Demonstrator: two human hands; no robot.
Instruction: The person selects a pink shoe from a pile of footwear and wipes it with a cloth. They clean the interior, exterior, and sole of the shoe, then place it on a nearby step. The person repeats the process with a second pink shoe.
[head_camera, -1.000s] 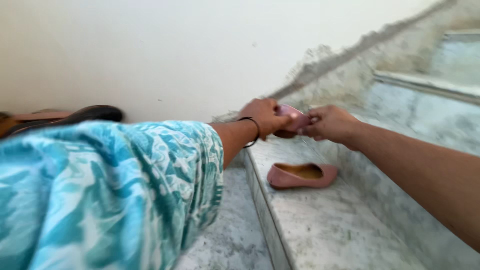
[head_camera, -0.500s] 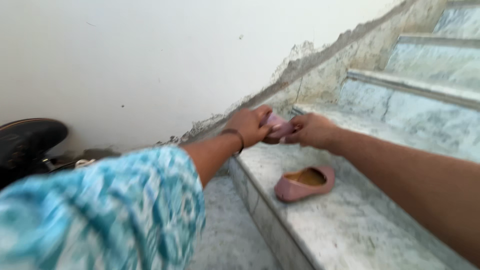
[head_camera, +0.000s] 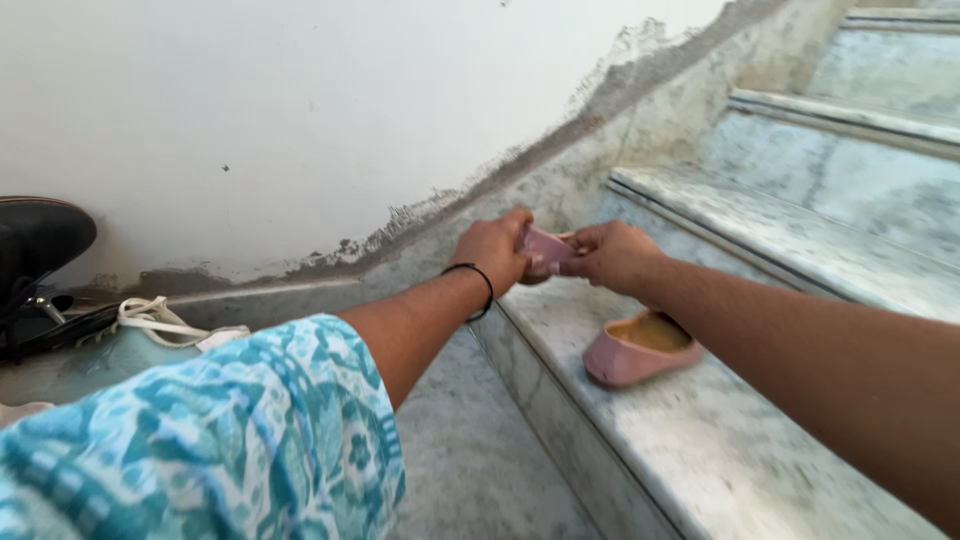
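The left hand (head_camera: 492, 250) and the right hand (head_camera: 610, 255) meet near the frame's centre, over the back of a marble step (head_camera: 760, 450). Between them they hold a pink shoe (head_camera: 548, 246), each grip closed on it: the left hand's fingers wrap its left end, the right hand's fingers pinch its right end. Most of the shoe is hidden by the hands, so its tilt cannot be told. A black band (head_camera: 478, 285) circles the left wrist, and a teal patterned sleeve (head_camera: 220, 440) fills the 8 o'clock corner.

A second pink shoe (head_camera: 640, 350) lies flat on the same step at about 4 o'clock from the hands, near them but apart, opening upward. More steps (head_camera: 850, 110) climb toward 1 o'clock. A white wall (head_camera: 300, 100) with a worn lower edge runs behind the hands. At 9 o'clock a black shoe (head_camera: 40, 240) and a pale shoe with white laces (head_camera: 160, 320) sit by the wall, well apart from the hands.
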